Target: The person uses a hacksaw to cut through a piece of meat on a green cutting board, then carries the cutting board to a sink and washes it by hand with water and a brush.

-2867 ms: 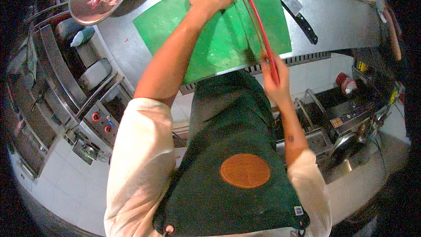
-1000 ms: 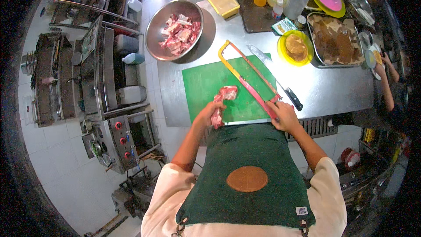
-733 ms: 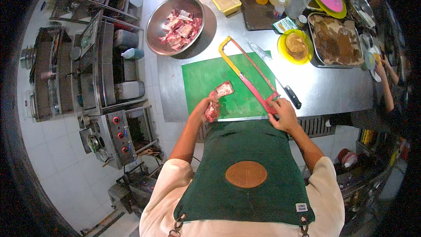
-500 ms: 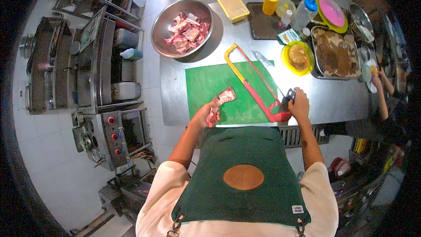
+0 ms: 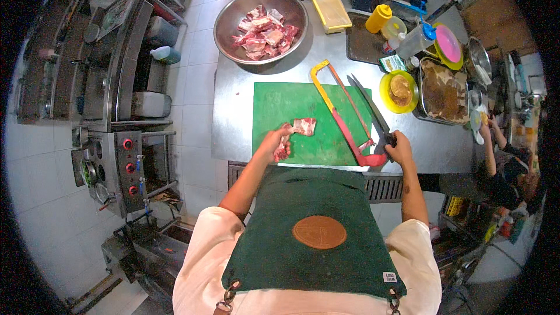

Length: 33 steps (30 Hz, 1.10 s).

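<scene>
My left hand (image 5: 273, 143) is closed around a strip of raw bone-in meat (image 5: 304, 126), whose far end sticks out past the fingers over the green cutting board (image 5: 280, 102). More of the meat shows below the fingers. On the right, my right hand (image 5: 400, 148) grips the black handle of a kitchen knife (image 5: 372, 108), its blade pointing away and slightly left. Between the hands lies a yellow and red hacksaw (image 5: 333, 108), resting across the board's right part, its red handle close to my right hand.
A steel bowl (image 5: 226, 44) of cut meat stands at the far left of the steel table (image 5: 230, 116). Beyond the board are a yellow-lidded container (image 5: 328, 6), a yellow squeeze bottle (image 5: 378, 18), a yellow plate (image 5: 386, 96) and a metal tray (image 5: 429, 117). Another person's hands (image 5: 493, 128) work at right.
The view has shifted, so the bowl and board sit differently in it. The knife blade has turned from shiny to dark. Both hands keep their holds.
</scene>
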Motion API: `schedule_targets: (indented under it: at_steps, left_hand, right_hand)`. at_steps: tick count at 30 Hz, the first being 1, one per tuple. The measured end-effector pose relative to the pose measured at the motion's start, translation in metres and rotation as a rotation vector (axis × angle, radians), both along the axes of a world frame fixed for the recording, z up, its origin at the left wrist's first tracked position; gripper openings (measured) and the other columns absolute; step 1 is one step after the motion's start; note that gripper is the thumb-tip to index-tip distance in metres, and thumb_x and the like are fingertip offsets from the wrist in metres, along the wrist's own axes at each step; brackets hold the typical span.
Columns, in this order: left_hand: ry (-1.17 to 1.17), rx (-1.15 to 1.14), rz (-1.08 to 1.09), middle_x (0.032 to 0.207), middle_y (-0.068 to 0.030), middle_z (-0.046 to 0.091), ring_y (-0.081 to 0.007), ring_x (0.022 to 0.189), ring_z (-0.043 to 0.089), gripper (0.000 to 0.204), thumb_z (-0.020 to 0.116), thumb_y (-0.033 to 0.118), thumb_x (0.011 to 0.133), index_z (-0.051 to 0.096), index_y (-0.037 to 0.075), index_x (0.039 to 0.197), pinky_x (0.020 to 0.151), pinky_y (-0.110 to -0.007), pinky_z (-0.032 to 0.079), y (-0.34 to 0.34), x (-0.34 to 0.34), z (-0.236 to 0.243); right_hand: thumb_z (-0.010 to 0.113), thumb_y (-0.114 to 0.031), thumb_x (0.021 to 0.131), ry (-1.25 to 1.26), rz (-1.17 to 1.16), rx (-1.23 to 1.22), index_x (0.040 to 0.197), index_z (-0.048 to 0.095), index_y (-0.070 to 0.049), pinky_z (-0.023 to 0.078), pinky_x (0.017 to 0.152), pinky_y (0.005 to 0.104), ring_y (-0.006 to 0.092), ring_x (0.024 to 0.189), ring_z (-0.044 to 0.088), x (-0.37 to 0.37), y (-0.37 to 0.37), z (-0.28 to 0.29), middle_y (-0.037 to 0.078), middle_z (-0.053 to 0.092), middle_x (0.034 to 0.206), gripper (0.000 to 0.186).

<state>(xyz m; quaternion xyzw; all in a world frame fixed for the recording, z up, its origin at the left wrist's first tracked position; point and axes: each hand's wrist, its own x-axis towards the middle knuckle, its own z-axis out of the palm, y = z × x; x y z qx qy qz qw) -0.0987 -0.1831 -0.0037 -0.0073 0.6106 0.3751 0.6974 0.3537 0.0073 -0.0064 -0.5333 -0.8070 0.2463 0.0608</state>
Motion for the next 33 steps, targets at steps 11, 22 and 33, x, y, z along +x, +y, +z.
schedule_targets:
  at_steps: [11, 22, 33]
  left_hand:
    - [-0.07, 0.0, 0.169, 0.061, -0.009, 0.053, -0.0207, 0.042, 0.056, 0.039, 0.061, 0.041, 0.088, 0.052, 0.003, 0.089, 0.031, -0.033, 0.039, -0.009, 0.038, -0.003]
    - [0.256, 0.015, 0.045, 0.076, -0.0144, 0.062, -0.0227, 0.057, 0.062, 0.04, 0.056, 0.033, 0.093, 0.056, -0.005, 0.105, 0.051, -0.041, 0.05, -0.014, 0.049, -0.034]
    - [0.877, 0.073, -0.058, 0.066, -0.0132, 0.061, -0.0262, 0.049, 0.062, 0.052, 0.049, 0.046, 0.101, 0.056, -0.004, 0.09, 0.045, -0.044, 0.048, -0.035, 0.085, -0.121]
  right_hand:
    - [0.06, -0.013, 0.09, 0.319, -0.002, -0.231, 0.137, 0.057, -0.005, 0.051, 0.068, 0.047, 0.0375, 0.077, 0.07, -0.104, -0.096, 0.11, 0.026, 0.067, 0.086, 0.048]
    - [0.052, -0.019, 0.094, -0.06, 0.215, -0.313, 0.112, 0.048, -0.006, 0.048, 0.068, 0.0629, 0.0517, 0.075, 0.064, -0.219, -0.135, 0.079, 0.03, 0.065, 0.078, 0.022]
    - [0.052, -0.013, 0.094, -0.124, 0.285, -0.356, 0.11, 0.043, -0.004, 0.047, 0.067, 0.0629, 0.0525, 0.076, 0.063, -0.243, -0.145, 0.027, 0.032, 0.064, 0.079, 0.02]
